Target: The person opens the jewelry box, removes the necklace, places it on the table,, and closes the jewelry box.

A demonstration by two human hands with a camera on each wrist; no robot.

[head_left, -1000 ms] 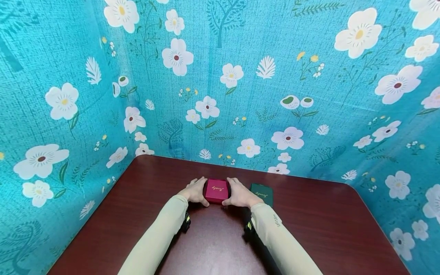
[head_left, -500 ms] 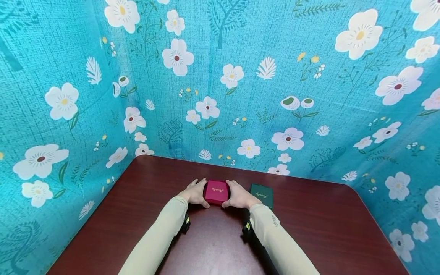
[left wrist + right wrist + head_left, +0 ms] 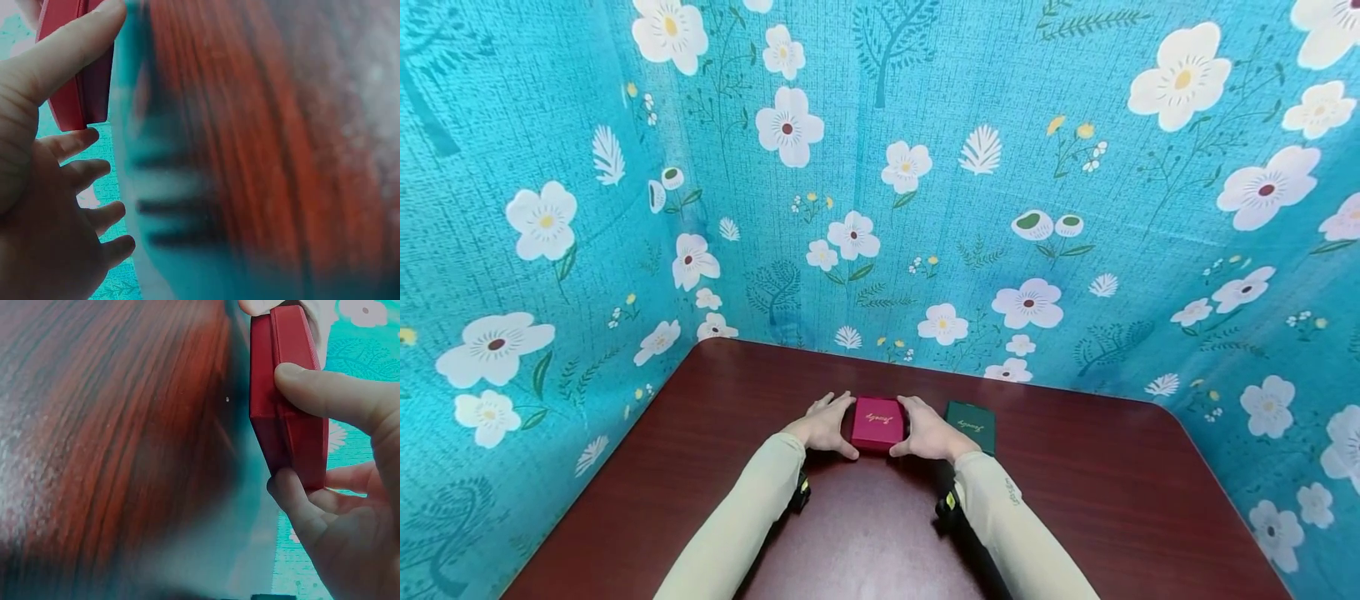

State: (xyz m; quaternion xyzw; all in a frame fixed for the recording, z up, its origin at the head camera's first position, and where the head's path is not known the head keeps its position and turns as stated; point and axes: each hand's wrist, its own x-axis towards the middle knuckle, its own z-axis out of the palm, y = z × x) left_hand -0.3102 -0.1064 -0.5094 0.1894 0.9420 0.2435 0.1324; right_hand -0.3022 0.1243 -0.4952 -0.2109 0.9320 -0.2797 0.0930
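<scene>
A small red jewelry box point(image 3: 877, 419) with gold lettering sits flat toward the back of the table, between both hands. My left hand point(image 3: 822, 428) holds its left side. In the left wrist view the thumb lies across the front of the jewelry box point(image 3: 81, 103), the index fingertip meets its side edge, and the other fingers spread apart. My right hand point(image 3: 927, 432) grips the right side. From the right wrist, the thumb presses the front of the jewelry box point(image 3: 306, 440) while the index finger bears on its side. A lid seam runs round the box, which looks closed.
Just right of my right hand lies a similar dark green box point(image 3: 973, 425) with gold lettering, partly covered by that wrist. The dark red-brown table point(image 3: 1090, 483) meets a blue flowered cloth point(image 3: 880, 183) at the back and sides.
The red jewelry box has slid slightly right and nearer to me, with both hands staying around it. The green box has not moved.
</scene>
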